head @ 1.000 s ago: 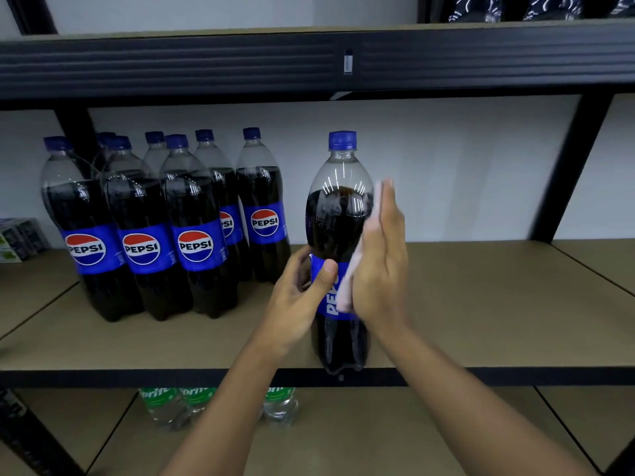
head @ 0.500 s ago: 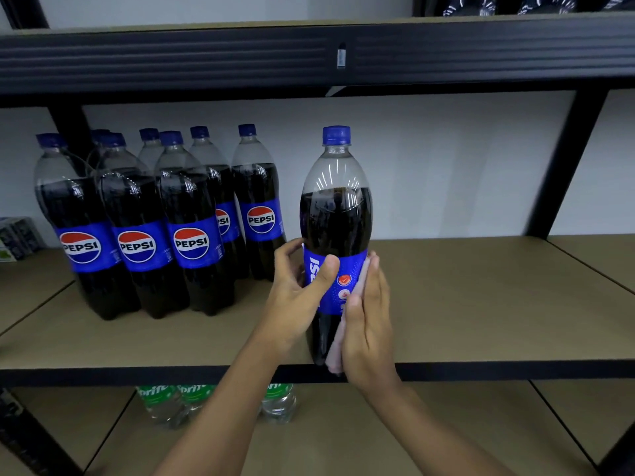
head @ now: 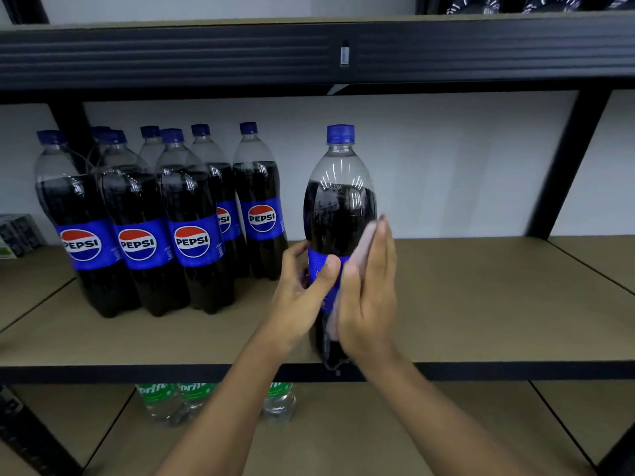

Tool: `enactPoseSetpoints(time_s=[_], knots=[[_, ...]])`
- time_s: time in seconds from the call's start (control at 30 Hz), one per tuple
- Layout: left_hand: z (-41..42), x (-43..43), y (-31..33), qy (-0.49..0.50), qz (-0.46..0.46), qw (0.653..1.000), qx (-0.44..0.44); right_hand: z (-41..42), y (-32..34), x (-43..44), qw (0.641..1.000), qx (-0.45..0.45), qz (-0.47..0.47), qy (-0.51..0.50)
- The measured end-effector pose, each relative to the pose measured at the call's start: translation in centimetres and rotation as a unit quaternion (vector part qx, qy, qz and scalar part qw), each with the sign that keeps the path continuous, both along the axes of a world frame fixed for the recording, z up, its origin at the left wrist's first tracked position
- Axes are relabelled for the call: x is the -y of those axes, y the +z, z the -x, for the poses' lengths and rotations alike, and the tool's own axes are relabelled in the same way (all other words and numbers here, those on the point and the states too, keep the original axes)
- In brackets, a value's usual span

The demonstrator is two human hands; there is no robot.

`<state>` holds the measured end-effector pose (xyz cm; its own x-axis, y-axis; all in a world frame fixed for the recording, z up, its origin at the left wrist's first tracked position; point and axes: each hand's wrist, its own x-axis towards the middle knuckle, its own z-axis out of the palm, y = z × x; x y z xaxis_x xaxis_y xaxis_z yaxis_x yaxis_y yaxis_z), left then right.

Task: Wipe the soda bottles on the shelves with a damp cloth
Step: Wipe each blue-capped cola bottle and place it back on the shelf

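One bottle [head: 338,207] stands upright, the left hand [head: 302,297] gripping it. The right hand [head: 369,300], fingers straight, presses the cloth [head: 365,242] against it.

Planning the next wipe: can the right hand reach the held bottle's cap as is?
Probably yes: the right hand presses the cloth on the bottle side, and nothing stands between it and the cap above.

Small printed boxes [head: 17,233] sit far left before a white wall [head: 464,159].
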<state>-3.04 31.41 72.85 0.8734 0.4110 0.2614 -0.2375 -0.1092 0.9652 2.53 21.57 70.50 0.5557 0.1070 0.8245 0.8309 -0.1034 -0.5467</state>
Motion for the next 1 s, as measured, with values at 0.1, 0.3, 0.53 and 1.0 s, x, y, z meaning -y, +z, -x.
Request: enactPoseSetpoints(time_s=[0.1,0.3,0.53,1.0], knots=[[0.0,0.0,-0.1,-0.014,0.021,1.000,0.017,0.8,-4.8,1.1,0.997,-0.058,0.036,0.045],[0.5,0.1,0.0,-0.017,0.008,1.000,0.007,0.9,-0.2,1.1,0.994,-0.085,-0.007,0.071],[1.6,0.4,1.0,-0.009,-0.032,0.999,-0.023,0.0,7.3,0.1,0.994,-0.044,-0.079,0.061],[1.2,0.4,1.1,-0.012,-0.013,0.999,-0.028,1.2,1.8,0.5,0.992,-0.103,-0.013,0.074]])
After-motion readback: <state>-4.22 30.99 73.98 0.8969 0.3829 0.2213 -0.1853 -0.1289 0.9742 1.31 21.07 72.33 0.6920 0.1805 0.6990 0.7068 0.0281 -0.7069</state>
